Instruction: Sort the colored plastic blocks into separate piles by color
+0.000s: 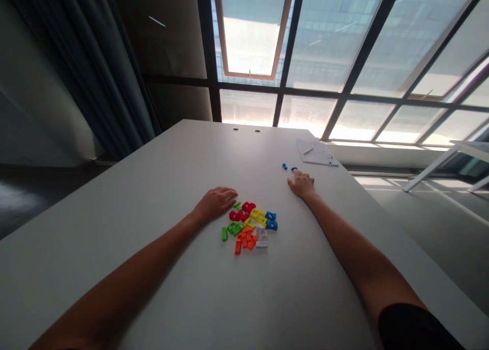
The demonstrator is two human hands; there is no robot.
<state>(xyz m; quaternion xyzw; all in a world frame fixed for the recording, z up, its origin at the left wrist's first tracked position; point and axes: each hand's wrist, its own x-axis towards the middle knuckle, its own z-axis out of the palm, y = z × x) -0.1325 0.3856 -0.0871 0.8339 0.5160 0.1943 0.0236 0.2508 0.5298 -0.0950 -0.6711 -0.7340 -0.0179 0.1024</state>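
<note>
My left hand [216, 202] lies on the white table [179, 161], fingers stretched out, at the left edge of a group of small plastic blocks. Its fingertips are beside a green block [237, 206]. Farther off to the right, my right hand [302, 184] reaches out with thumb and fingers apart, a fingertip at a blue block [294, 168]. A second blue block [284, 166] lies just left of it. The group holds red blocks [235, 216], yellow blocks [258, 216], blue blocks [271, 225], orange blocks [244, 238], white blocks [262, 234] and more green ones.
Sheets of paper [317, 154] with pens on them lie at the table's far right. Two round holes [246, 130] sit near the far edge. Beyond stand large windows [317, 39], a dark curtain [87, 59] at left and a white-legged table [431, 166] at right.
</note>
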